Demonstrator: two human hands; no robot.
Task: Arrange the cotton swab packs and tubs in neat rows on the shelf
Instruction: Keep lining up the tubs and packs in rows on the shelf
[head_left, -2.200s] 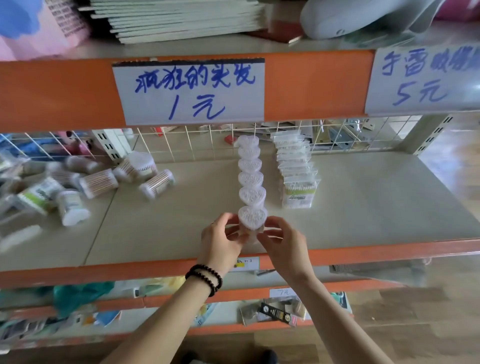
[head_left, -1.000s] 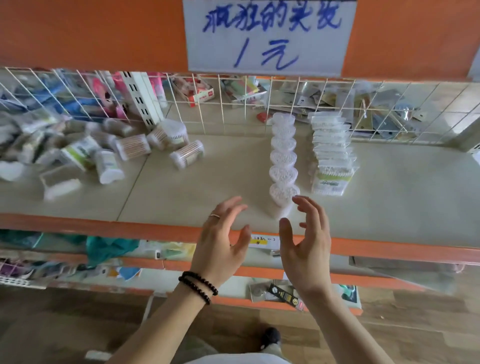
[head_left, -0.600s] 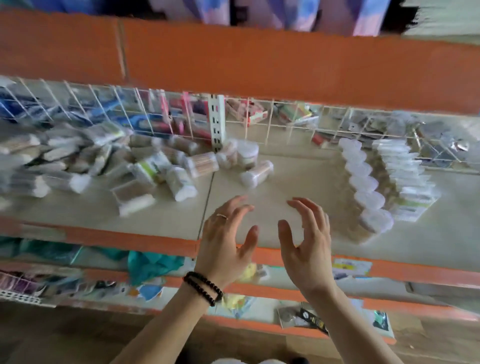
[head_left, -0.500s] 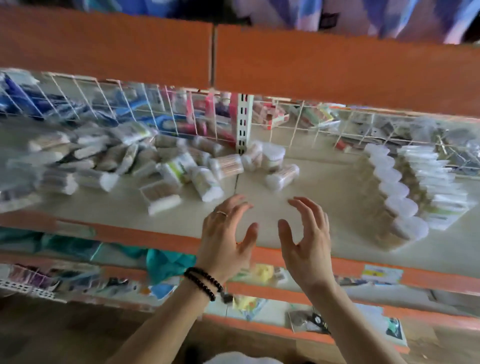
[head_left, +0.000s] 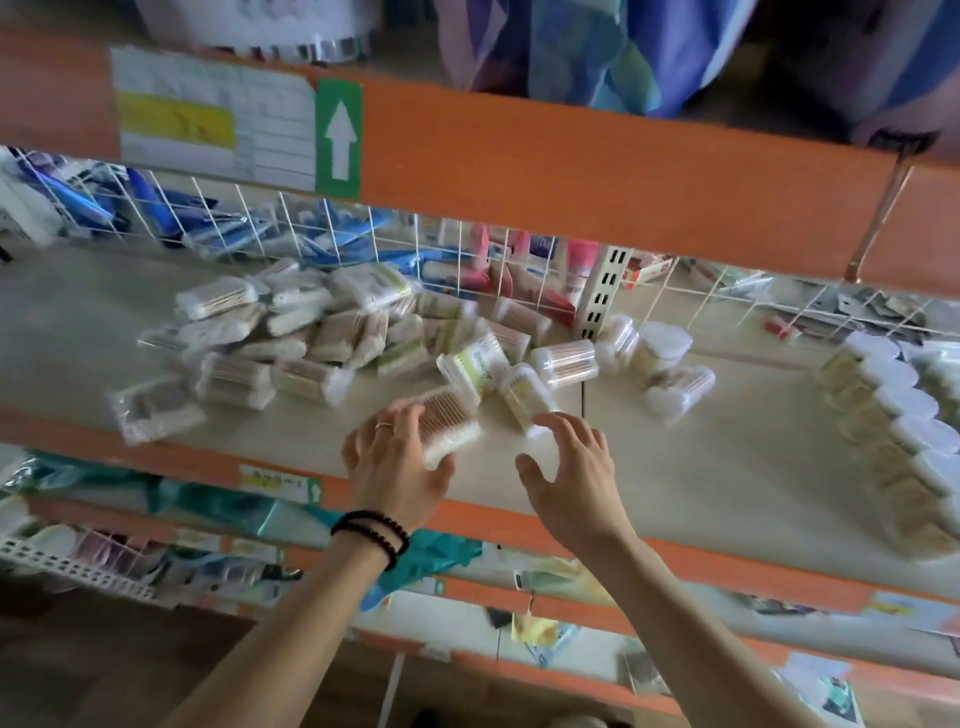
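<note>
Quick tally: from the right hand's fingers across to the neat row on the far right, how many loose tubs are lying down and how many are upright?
Lying tubs: 4
Upright tub: 1
Total: 5
The left hand grips a cotton swab pack, which is not counted. The pile further left is too blurred to count.

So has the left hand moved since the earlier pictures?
Yes. The left hand has gone forward over the shelf's orange front edge and now grips a swab pack.
</note>
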